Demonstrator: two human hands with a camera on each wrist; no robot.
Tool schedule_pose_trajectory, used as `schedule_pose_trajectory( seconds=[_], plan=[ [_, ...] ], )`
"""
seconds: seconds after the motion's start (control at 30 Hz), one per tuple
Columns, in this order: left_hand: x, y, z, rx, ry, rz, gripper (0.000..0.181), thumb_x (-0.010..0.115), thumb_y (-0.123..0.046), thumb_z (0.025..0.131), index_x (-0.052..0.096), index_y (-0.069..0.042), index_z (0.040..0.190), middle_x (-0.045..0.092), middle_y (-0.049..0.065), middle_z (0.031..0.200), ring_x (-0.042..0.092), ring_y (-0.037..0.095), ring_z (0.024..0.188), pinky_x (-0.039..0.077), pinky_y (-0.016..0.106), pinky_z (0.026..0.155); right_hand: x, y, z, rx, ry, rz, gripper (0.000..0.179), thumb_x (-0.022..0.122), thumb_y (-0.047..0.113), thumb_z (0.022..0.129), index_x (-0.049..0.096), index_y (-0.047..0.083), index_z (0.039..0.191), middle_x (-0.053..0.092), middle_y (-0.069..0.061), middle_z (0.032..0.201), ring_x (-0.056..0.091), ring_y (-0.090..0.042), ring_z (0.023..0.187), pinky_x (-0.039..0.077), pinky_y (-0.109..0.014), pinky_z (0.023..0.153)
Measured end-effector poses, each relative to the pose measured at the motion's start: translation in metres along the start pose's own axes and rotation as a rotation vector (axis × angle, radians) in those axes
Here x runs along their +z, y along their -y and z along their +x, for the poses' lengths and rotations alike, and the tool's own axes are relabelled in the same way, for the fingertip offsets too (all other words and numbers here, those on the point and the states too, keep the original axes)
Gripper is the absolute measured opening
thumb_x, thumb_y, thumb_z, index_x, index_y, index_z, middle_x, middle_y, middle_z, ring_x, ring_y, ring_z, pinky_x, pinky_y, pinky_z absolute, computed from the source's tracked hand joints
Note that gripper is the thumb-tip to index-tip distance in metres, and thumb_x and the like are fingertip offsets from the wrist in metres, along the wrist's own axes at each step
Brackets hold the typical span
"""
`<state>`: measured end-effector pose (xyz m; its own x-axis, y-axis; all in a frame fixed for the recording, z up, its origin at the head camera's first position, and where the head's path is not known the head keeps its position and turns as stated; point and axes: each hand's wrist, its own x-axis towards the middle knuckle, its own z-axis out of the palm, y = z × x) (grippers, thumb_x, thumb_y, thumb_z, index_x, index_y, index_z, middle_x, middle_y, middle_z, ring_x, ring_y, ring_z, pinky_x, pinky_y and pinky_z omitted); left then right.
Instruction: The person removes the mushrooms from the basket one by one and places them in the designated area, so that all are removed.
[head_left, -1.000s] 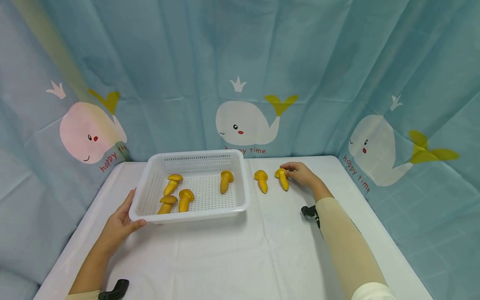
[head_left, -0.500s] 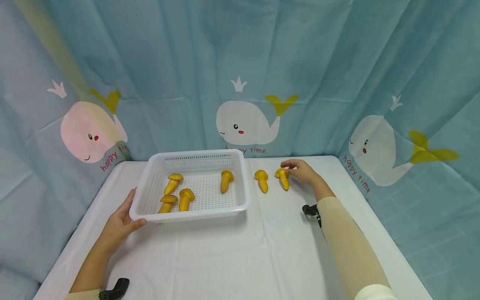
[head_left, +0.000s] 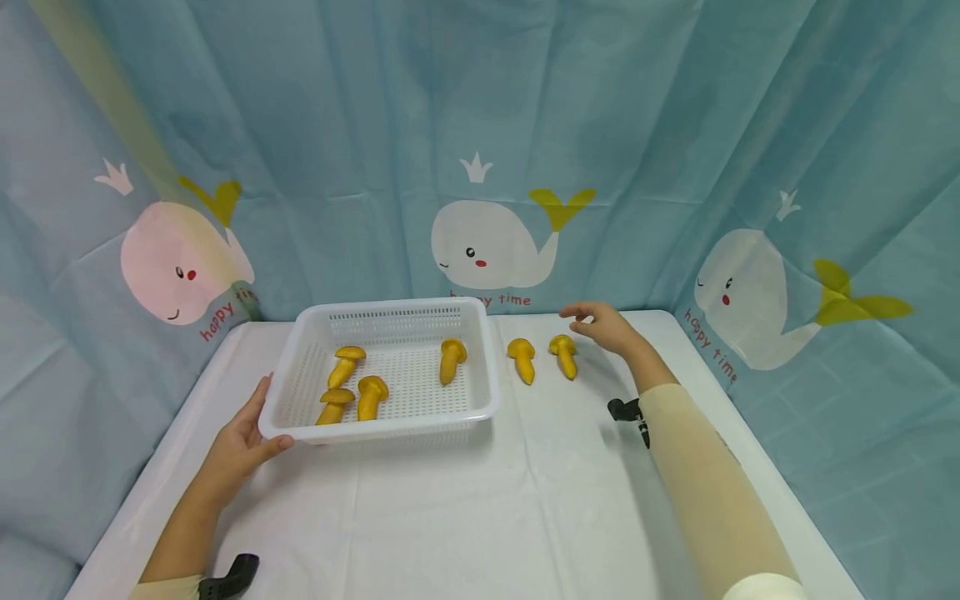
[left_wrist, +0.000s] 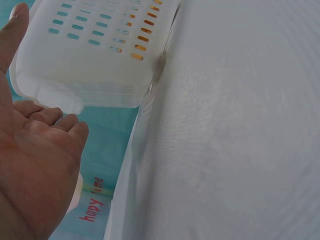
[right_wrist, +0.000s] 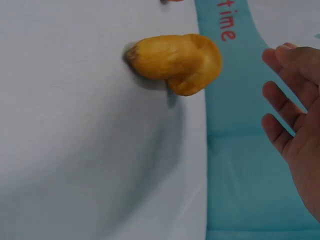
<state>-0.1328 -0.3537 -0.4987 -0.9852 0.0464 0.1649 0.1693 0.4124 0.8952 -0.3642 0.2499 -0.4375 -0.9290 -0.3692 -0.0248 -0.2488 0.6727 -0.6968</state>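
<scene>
A white plastic basket with slotted walls holds several yellow mushrooms, among them one mushroom on its right side. My left hand holds the basket's near left corner, thumb along the front rim and fingers at the left side. Two more mushrooms lie on the table right of the basket: a nearer mushroom and a farther right mushroom. Just above and behind the latter hovers my right hand, fingers parted and holding nothing. In the right wrist view, a gap separates that mushroom from the fingers.
A white cloth covers the table. Blue curtains printed with whales stand close behind the table and along both sides. Black wrist-camera mounts stick out at the left forearm and the right forearm.
My right hand has let go of the rightmost mushroom and lifted up and back from it. That mushroom stays on the table. The left hand and the basket have barely moved.
</scene>
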Motion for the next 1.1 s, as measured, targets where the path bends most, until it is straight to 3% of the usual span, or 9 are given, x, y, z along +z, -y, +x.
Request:
schedule_pose_trajectory(
  seconds=[0.37, 0.53, 0.83, 1.1],
  plan=[
    [0.0, -0.002, 0.001, 0.001, 0.009, -0.007, 0.097, 0.073, -0.014, 0.096, 0.007, -0.036, 0.164, 0.006, -0.007, 0.173, 0.015, 0.006, 0.156, 0.04, 0.002, 0.094, -0.023, 0.044, 0.0, -0.107, -0.005, -0.026, 0.038, 0.059, 0.017, 0.105, 0.059, 0.011, 0.143, 0.058, -0.011, 0.146, 0.046, -0.036, 0.135, 0.045, -0.055, 0.108],
    [0.0, -0.001, 0.001, 0.007, 0.012, -0.014, 0.097, 0.073, -0.013, 0.096, 0.008, -0.032, 0.165, 0.006, -0.008, 0.173, 0.015, 0.005, 0.156, 0.04, 0.003, 0.094, -0.03, 0.068, 0.0, -0.139, -0.018, -0.036, 0.035, 0.06, 0.017, 0.104, 0.063, 0.016, 0.139, 0.061, -0.005, 0.143, 0.047, -0.032, 0.132, 0.045, -0.052, 0.106],
    [-0.001, -0.001, 0.0, 0.013, 0.012, -0.023, 0.096, 0.073, -0.013, 0.096, 0.008, -0.03, 0.165, 0.007, -0.008, 0.173, 0.016, 0.003, 0.156, 0.041, 0.003, 0.094, -0.034, 0.118, 0.009, -0.242, -0.013, -0.062, 0.035, 0.065, 0.018, 0.102, 0.065, 0.015, 0.137, 0.064, -0.007, 0.139, 0.05, -0.027, 0.126, 0.04, -0.051, 0.11],
    [0.0, -0.001, 0.001, 0.005, 0.01, -0.009, 0.096, 0.073, -0.016, 0.096, 0.007, -0.032, 0.165, 0.006, -0.009, 0.173, 0.013, 0.007, 0.157, 0.04, 0.003, 0.095, -0.031, 0.165, 0.02, -0.323, -0.001, -0.143, 0.035, 0.068, 0.024, 0.1, 0.066, 0.018, 0.135, 0.065, 0.001, 0.136, 0.052, -0.027, 0.127, 0.042, -0.05, 0.111]
  ],
)
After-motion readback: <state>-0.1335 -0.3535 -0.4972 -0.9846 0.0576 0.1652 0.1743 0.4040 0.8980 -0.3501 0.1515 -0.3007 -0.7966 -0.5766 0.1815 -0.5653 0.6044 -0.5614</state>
